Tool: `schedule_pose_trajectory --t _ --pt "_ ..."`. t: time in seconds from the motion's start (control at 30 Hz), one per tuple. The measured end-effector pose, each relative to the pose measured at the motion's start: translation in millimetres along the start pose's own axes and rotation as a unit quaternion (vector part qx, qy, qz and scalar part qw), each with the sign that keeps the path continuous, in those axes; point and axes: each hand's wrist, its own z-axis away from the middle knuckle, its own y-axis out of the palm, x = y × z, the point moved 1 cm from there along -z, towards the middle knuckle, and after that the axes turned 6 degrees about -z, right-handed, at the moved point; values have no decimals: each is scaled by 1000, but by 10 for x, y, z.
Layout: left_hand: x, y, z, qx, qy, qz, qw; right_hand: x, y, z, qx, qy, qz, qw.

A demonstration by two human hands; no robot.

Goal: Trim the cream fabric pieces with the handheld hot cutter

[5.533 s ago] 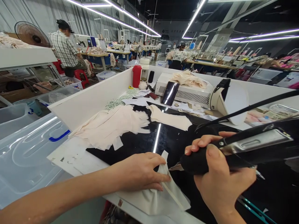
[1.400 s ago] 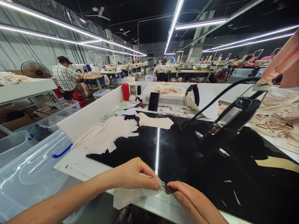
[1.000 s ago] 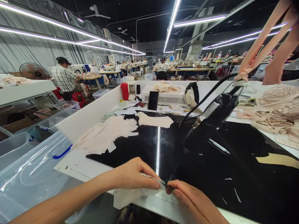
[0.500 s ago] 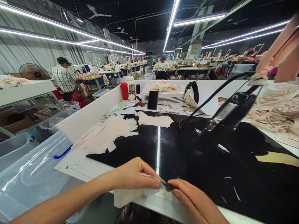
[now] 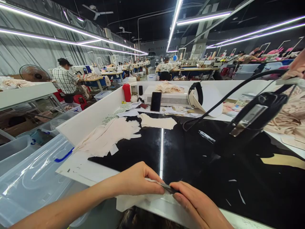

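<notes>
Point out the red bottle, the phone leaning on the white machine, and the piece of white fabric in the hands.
red bottle (image 5: 127,92), head view, middle of its body.
phone (image 5: 156,101), head view, centre of its dark screen.
white fabric (image 5: 133,201), head view, loose part hanging below the left hand.

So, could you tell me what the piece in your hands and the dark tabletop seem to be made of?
The piece pinched between the left hand and right hand looks like thin, pale, matte fabric: it hangs limp over the table edge. The tabletop seems to be glossy black glass or acrylic, since it mirrors the ceiling light as a sharp line.
</notes>
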Motion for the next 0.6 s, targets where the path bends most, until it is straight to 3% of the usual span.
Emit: schedule_pose_trajectory --t 0.3,0.47,0.6 --pt "-41 45 2 -4 -6 -2 1000 -33 -8 -6 -15 0 -5 1000" --pt "-76 62 -1 4 1 -20 1000 -77 -47 25 9 17 -10 1000" --pt "-95 58 -18 -11 0 -35 999 -106 -69 72 -27 26 -1 999"
